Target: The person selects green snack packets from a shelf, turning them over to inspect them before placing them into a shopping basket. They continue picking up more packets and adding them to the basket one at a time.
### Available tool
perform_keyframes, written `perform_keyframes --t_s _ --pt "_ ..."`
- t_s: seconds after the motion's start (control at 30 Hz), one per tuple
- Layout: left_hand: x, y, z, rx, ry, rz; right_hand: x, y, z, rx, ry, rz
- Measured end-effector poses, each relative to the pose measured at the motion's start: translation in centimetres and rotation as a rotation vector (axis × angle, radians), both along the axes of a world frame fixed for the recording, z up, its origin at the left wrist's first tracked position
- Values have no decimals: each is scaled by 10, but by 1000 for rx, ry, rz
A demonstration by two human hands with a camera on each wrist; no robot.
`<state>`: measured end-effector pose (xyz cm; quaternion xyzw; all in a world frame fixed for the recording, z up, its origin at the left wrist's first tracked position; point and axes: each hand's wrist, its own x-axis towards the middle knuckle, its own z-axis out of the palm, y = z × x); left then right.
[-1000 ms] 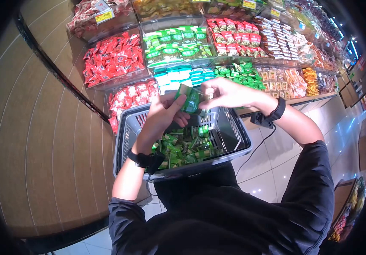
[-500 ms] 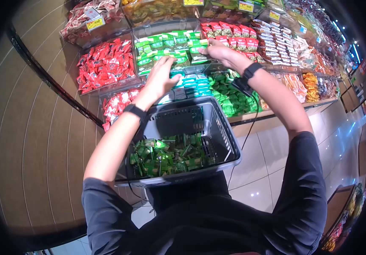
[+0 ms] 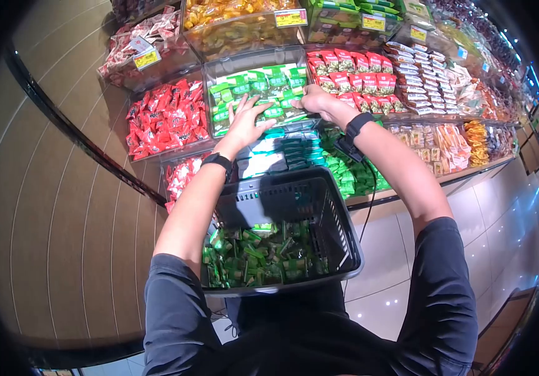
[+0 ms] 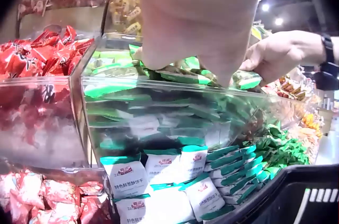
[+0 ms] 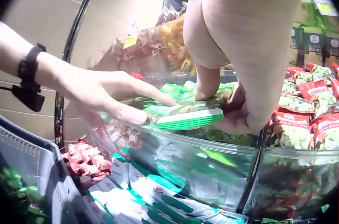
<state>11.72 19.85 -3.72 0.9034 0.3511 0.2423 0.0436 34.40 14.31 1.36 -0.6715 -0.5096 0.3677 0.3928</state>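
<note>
Shop aisle: a curved wooden wall (image 3: 62, 219) on the left, pale tiled floor (image 3: 395, 250) below, and tiered display shelves (image 3: 464, 172) of bagged snacks ahead. We see a grey basket (image 3: 338, 219) hanging against the person's front, its bottom covered with small green wrapped pieces (image 3: 263, 257). Carried this way, we judge, it leaves both hands free to work at the shelves.

The clear bin (image 4: 175, 102) in the upper tier stands above and beyond the basket. Its transparent front wall holds the green packets (image 3: 269, 84) in a sloping heap while leaving them reachable from the top. Red packets (image 3: 166, 116) fill the bin to its left, and white-and-teal packets (image 4: 159, 174) fill the tier below.

Both arms reach over the basket into the clear bin. The left hand (image 3: 247, 119) lies flat on the heap, fingers (image 5: 153, 97) straight and spread, touching the top packets without closing on any. The right hand (image 3: 316, 100) sits just beside it at the bin's right end, fingers curled and thumb pressed down. It pinches one green packet (image 4: 246, 79), which lies roughly level at the rim of the bin, above the front wall. A black band (image 3: 357, 122) circles the right wrist.
</note>
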Motion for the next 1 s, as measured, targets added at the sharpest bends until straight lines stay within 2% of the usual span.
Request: perform_keyframes --t_s 0.07,0.17,0.27,0.33,0.4,0.47,0.5,0.53,0.6,0.67,0.7,0.8,0.83,0.93,1.0 --pt "-2 1 1 -13 -4 -13 0 5 -4 1 5 -2" --pt "-1 4 2 -33 -37 -8 13 32 -37 70 -80 -41" --pt "-1 9 2 -47 -42 -10 15 32 -40 31 -172 -38" --pt "-2 9 5 -32 4 -13 8 19 -26 72 -492 -66" --pt "-2 7 8 -13 45 0 4 16 -26 116 -581 -72" --pt "-2 5 7 26 93 23 -7 5 -25 230 -694 -114" --pt "-3 5 6 27 90 18 -12 4 -30 268 -596 -200" --pt "-5 4 3 51 107 -14 -20 -11 -29 441 -623 -227" --pt "-6 -1 2 67 127 -46 -24 -26 -21 641 -892 -133" --pt "-9 -10 4 185 227 -82 -19 -18 -41 824 -910 30" --pt "-9 -13 4 202 263 -83 -19 -23 -44 760 -835 156" --pt "-9 -13 -1 229 266 -82 -36 -35 -58 708 -822 129" --pt "-9 -10 -2 258 283 -89 -40 -40 -65 600 -916 140" --pt "-14 -12 3 295 285 -169 -46 -53 -72 716 -1048 180" --pt "-17 -10 4 271 281 -219 -51 -50 -71 721 -1019 182"
